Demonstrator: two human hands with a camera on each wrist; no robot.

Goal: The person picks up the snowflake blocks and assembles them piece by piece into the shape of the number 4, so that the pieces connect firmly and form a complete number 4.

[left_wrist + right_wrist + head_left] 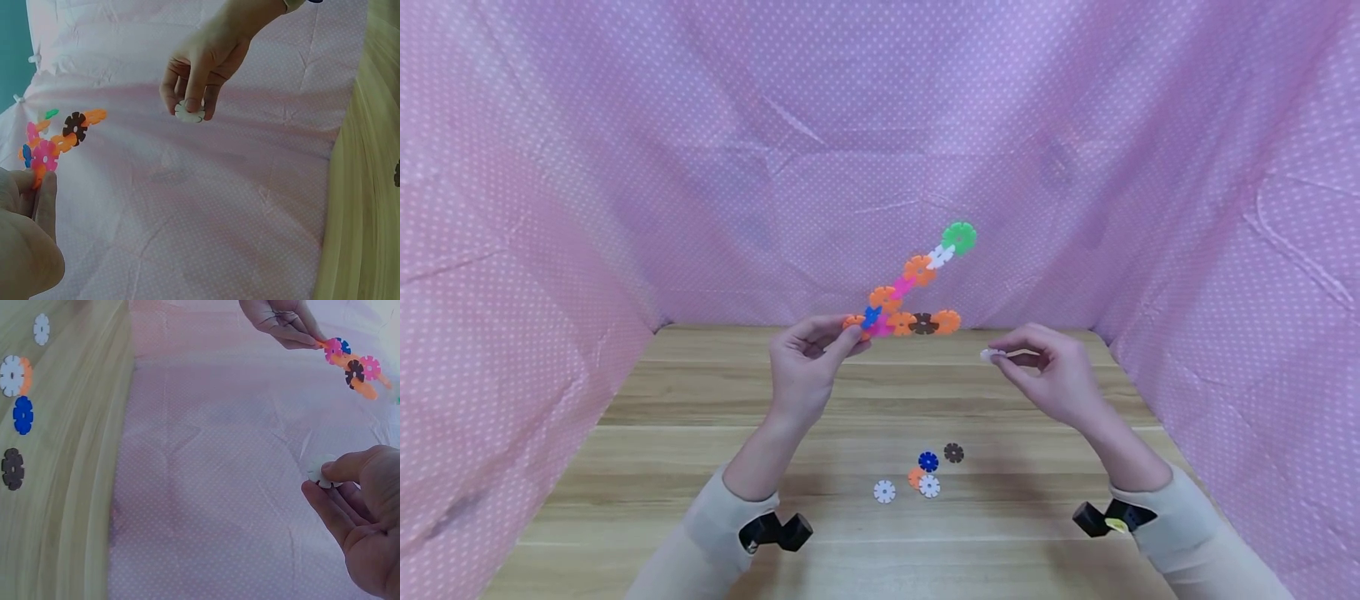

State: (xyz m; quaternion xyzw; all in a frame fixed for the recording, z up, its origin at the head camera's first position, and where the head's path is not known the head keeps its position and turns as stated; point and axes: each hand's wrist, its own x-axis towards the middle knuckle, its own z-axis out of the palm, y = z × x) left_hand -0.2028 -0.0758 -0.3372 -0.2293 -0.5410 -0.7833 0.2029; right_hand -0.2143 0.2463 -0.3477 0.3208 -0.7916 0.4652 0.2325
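holding wht disc (317, 470) btwn r fingers (329, 514), multicol chain (902, 288) btwn l fingers (47, 203).

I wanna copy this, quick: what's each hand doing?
Left hand: closed, holding the joined colorful discs.
Right hand: closed, pinching one white disc.

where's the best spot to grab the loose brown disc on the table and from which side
Probably best to pinch the brown disc at the near and far edges of its notched rim, coming from above and from the right: it lies flat on the table, and the blue disc sits close on its left.
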